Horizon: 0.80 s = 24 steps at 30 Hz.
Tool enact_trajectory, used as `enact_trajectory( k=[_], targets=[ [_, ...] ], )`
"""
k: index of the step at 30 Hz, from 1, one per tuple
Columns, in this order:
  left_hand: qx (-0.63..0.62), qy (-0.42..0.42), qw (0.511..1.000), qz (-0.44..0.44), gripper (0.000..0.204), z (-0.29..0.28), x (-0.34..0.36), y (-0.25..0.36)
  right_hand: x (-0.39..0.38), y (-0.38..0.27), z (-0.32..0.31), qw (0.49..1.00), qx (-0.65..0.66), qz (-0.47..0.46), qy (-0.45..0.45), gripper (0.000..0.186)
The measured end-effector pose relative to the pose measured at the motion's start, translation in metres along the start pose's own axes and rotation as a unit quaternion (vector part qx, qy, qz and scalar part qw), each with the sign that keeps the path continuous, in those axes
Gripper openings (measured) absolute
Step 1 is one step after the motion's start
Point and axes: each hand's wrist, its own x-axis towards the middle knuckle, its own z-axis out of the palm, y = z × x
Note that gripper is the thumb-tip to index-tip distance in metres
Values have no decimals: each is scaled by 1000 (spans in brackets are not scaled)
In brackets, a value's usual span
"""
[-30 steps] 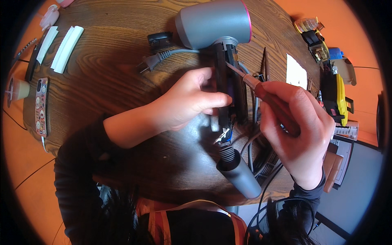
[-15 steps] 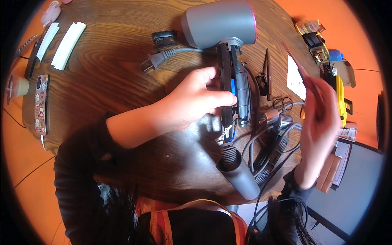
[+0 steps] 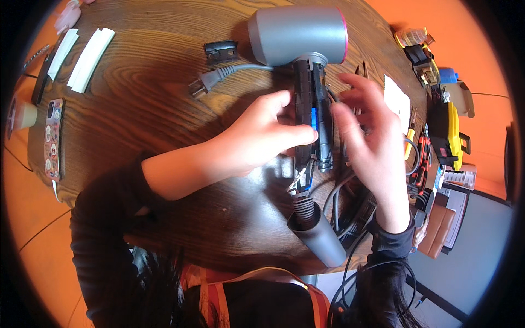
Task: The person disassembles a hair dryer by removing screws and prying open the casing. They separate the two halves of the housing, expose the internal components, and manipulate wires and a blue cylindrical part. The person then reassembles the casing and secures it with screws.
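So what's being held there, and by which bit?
The left hand holds the hair dryer by its dark handle, thumb across the front. The right hand is open beside the handle, nothing visible in it.

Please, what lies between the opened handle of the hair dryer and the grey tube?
In the head view, wires and a black ribbed sleeve lie between the handle and the grey tube.

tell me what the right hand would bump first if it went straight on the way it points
Likely the open handle, near its top, just under the dryer head. The right hand points up and left toward it; one view leaves depth unclear, so it might pass above.
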Motion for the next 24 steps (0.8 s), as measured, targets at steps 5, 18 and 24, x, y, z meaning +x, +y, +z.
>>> enact_trajectory(
  k=[5, 18, 24],
  targets=[
    [59, 8, 998, -32, 33, -1, 0, 5, 8, -8, 11, 983, 121, 117, -70, 47],
    [151, -23, 986, -65, 28, -4, -1, 19, 0, 1, 18, 967, 202, 152, -39, 42],
    [243, -4, 966, -84, 29, -3, 0, 24, 2, 12, 23, 891, 402, 199, -69, 45]
  ],
)
